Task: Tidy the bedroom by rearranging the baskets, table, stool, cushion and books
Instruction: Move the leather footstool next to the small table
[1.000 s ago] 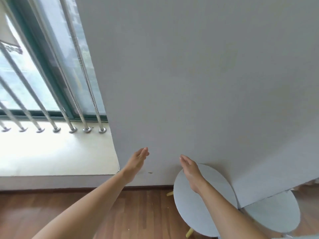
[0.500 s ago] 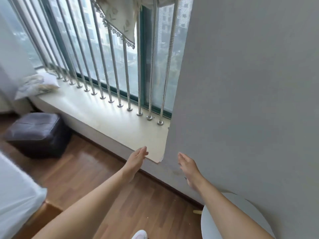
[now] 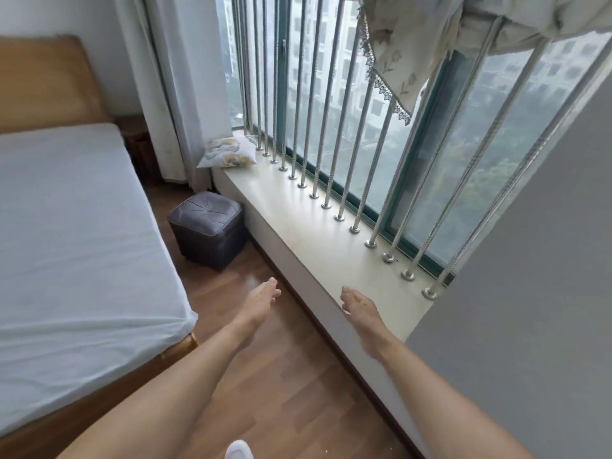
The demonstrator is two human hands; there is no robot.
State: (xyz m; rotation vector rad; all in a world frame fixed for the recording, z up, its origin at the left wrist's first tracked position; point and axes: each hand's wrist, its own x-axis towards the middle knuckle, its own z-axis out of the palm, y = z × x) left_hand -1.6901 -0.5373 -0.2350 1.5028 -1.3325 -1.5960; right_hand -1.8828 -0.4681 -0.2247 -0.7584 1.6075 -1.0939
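Note:
A dark grey padded stool (image 3: 208, 228) stands on the wooden floor between the bed and the window ledge. A patterned cushion (image 3: 228, 155) lies at the far end of the ledge, against the bars. My left hand (image 3: 260, 301) and my right hand (image 3: 359, 306) reach forward side by side, fingers straight, holding nothing. Both are well short of the stool. No baskets, books or table show in this view.
A bed with a pale sheet (image 3: 76, 233) fills the left. The stone window ledge (image 3: 331, 240) with metal bars (image 3: 334, 134) runs along the right. A grey wall (image 3: 530, 309) closes the right side. Between bed and ledge runs a strip of wooden floor (image 3: 281, 376). A curtain (image 3: 172, 87) hangs behind the stool.
The view has swung left from the grey wall and round white tables to the window, stool and bed. Both hands stay stretched forward and empty.

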